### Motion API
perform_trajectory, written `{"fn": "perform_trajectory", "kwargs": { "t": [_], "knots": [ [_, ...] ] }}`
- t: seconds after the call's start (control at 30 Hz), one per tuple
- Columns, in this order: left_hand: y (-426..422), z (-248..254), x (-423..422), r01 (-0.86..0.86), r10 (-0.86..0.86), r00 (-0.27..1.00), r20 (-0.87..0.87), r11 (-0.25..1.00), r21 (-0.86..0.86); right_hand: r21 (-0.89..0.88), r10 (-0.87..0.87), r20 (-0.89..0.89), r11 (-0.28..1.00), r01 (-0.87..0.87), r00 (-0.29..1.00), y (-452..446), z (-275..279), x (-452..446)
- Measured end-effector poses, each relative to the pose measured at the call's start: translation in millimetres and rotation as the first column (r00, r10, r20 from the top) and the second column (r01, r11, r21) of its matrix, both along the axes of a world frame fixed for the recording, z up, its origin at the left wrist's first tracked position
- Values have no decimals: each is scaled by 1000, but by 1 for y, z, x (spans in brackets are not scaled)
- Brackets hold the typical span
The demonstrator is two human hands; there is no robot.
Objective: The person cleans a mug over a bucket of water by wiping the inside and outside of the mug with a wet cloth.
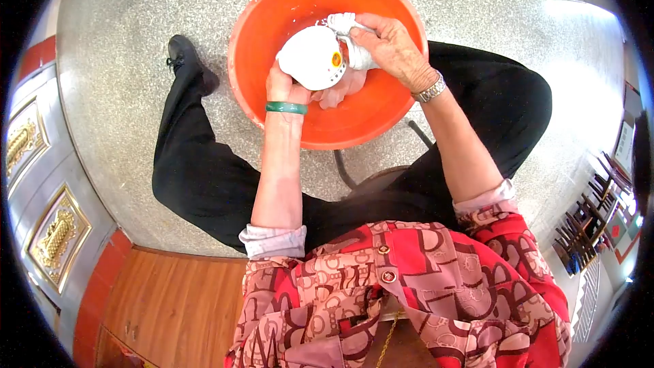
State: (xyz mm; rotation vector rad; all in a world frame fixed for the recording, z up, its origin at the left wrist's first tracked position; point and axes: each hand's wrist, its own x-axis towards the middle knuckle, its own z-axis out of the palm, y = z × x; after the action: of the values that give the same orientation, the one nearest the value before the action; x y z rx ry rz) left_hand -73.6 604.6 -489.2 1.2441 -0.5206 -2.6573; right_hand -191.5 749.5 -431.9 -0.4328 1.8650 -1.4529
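My left hand [285, 87], with a green bangle at the wrist, grips a smooth white rounded thing [308, 56] from its lower left side. That thing bears a round yellow-orange emblem and a row of small dark marks; its exact kind does not show. Bunched white cloth [343, 23] is pinched in the fingers of my right hand [392, 44], against the right side of the white thing. Both hands are over the inside of an orange-red basin [272, 10]. A pale, thin, crumpled piece [343, 93] lies beneath them in the basin.
The basin rests on a speckled grey floor [150, 0] between my spread legs. Dark curved bars [345, 170] show below its near rim. At left are silver panels with gold ornaments [60, 237] and a wooden surface [174, 293]. Dark stacked furniture [591, 218] stands at right.
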Motion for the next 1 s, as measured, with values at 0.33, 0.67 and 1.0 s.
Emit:
{"fn": "perform_trajectory", "kwargs": {
  "t": [0.33,0.67,1.0],
  "knots": [
    [11,-25,2,-68,65,998,20,961,269,-179,-202,-43,965,192,978,-10,5,12],
    [29,30,-15,-181,190,954,232,982,-61,192,-135,-392,955,225,910,-31,11,39],
    [20,0,-10,-218,228,968,102,971,-101,-74,-100,-172,993,89,980,-24,9,56]
  ]
}}
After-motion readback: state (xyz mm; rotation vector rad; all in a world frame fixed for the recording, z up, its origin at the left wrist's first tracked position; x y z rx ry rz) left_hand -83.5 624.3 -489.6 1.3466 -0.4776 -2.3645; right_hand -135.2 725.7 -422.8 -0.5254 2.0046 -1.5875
